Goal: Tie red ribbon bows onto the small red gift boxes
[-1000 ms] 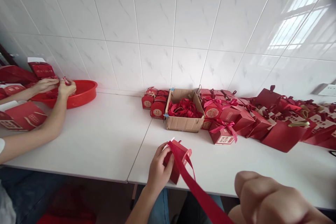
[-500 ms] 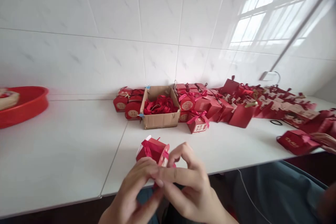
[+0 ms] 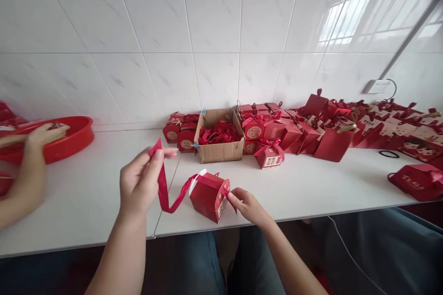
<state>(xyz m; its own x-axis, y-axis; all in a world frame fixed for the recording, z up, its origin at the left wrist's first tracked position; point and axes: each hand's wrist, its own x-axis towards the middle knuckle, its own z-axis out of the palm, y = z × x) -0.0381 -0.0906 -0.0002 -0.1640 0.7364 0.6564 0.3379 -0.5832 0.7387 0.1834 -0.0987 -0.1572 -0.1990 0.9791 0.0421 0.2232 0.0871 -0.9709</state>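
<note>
A small red gift box (image 3: pixel 206 197) stands on the table in front of me. A dark red ribbon (image 3: pixel 172 204) runs across its top and through the end panels. My left hand (image 3: pixel 141 176), raised to the left of the box, pinches one end of this ribbon, and the length between hand and box sags in a loop. At the box's right end panel, the fingers of my right hand (image 3: pixel 249 204) are closed on the ribbon's short other end, close against the panel.
Behind the box is a cardboard carton (image 3: pixel 221 151) of red ribbons. A finished box with a bow (image 3: pixel 270 155) and rows of red gift boxes (image 3: pixel 334 145) extend right. Another person's hands (image 3: pixel 46 140) work over a red basin (image 3: pixel 78 134) at left. A black ring (image 3: pixel 388 154) lies right.
My hands were together in front of the box; now they are apart, the left drawn up and left with the ribbon, the right at the box's end. Another person's arms appear at the left.
</note>
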